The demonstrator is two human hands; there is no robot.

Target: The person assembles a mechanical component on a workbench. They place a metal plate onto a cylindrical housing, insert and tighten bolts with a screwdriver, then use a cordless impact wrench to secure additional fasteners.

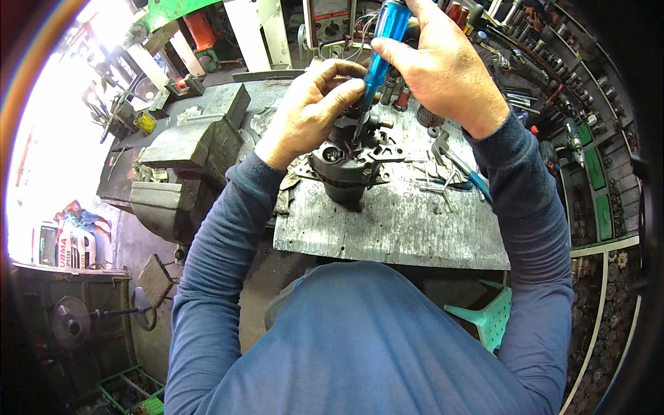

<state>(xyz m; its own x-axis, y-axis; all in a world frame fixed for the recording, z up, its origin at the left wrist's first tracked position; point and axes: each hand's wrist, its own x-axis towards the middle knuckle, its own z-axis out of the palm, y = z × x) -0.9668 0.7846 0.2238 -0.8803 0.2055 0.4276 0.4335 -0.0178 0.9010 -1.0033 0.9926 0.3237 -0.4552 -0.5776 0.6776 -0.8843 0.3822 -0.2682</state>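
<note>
Head view: in the right grip (453, 66), a blue-handled screwdriver (389, 28) is held, thumb laid along the handle and fingers wrapped near its upper end. By the left grip (315, 107), thumb and forefinger are bent close together beside the lower end of the handle; whether anything is pinched there cannot be told, as the fingertips are partly hidden.

The dark motor-like housing (340, 173) is stood upright on the tabletop (401, 238), below both grips: just under and right of the left grip, lower and to the left of the right grip. The left grip is nearer to it. The screwdriver's long axis is steep, slanted down and leftward from the right grip to the top of the housing; exact tip contact cannot be made out.

Right of and below the right grip, a blue-handled hand tool (476, 181) is laid on the tabletop, small metal tools (446, 199) beside it. Well to the left of the left grip, a large bench vise (183, 149) is seen.
</note>
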